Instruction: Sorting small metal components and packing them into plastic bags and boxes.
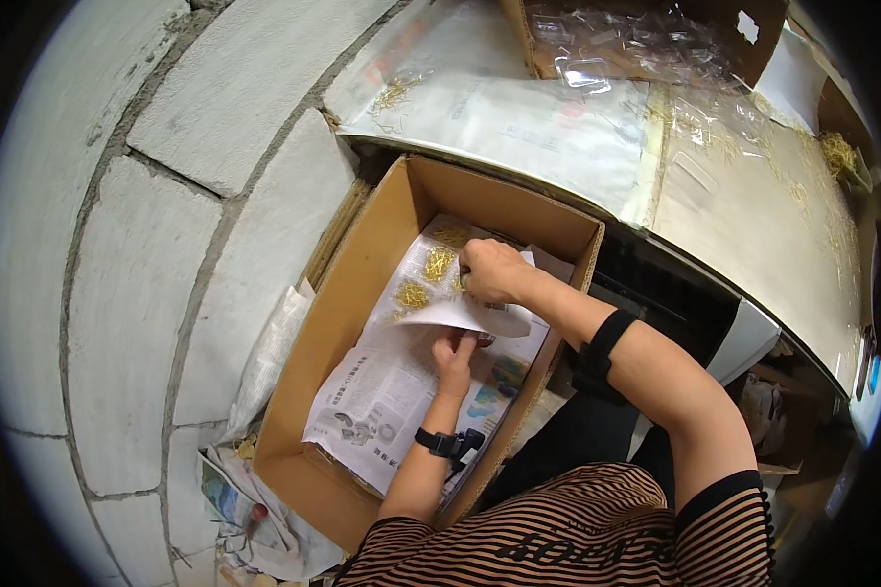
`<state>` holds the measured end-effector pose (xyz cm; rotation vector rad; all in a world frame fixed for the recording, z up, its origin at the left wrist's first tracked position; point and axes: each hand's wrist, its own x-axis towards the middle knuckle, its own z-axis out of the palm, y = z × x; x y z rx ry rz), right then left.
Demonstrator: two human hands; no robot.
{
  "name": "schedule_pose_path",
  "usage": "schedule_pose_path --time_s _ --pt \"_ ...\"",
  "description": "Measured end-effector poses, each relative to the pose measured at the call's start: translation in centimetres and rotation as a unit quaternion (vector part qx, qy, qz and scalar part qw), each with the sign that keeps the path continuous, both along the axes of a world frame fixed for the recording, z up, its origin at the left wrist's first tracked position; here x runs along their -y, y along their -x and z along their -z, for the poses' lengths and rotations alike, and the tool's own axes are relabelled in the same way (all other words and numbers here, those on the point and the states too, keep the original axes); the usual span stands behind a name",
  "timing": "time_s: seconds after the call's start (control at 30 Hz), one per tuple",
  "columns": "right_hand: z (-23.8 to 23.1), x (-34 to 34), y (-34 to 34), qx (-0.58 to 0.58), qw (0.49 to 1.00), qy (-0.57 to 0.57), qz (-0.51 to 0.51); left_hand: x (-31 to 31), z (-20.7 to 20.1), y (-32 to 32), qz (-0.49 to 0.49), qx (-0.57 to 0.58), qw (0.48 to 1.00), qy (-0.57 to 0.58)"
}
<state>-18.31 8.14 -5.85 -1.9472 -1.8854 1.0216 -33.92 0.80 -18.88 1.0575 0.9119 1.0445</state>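
Inside a deep cardboard box point(323, 254) lie printed newspaper sheets point(367, 386). Toward the far end, small clear packs of gold-coloured pins point(413, 293) rest in rows on the paper. A pale sheet of paper point(455, 315) rises and curls between my hands. My right hand point(494, 271) is closed above that sheet, beside the packs; its fingertips and whatever they hold are hidden. At the near edge of the sheet, my left hand point(450, 354) has its fingers curled and partly covered by the paper, close to a small shiny item I cannot make out.
Past the box stands a covered work surface point(558, 147) scattered with loose gold pins point(394, 93). On it, another cardboard box point(646, 44) holds clear plastic cases. A block wall point(147, 245) runs along the left. Crumpled paper and bags point(255, 509) lie beside the near-left corner.
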Motion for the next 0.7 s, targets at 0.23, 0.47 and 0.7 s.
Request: schedule_pose_path --time_s 0.23,0.47,0.7 --pt "-0.5 1.5 0.7 0.006 0.998 0.036 -0.047 -0.1 -5.5 -1.3 -0.008 0.089 0.978 0.189" --pt "-0.4 1.5 1.0 0.021 0.998 0.063 0.025 0.9 -3.8 -1.3 -0.045 -0.029 0.996 0.066" --pt "-0.8 0.5 -1.3 -0.111 0.976 0.154 0.109 1.0 -3.2 -0.3 0.031 -0.177 0.984 0.016"
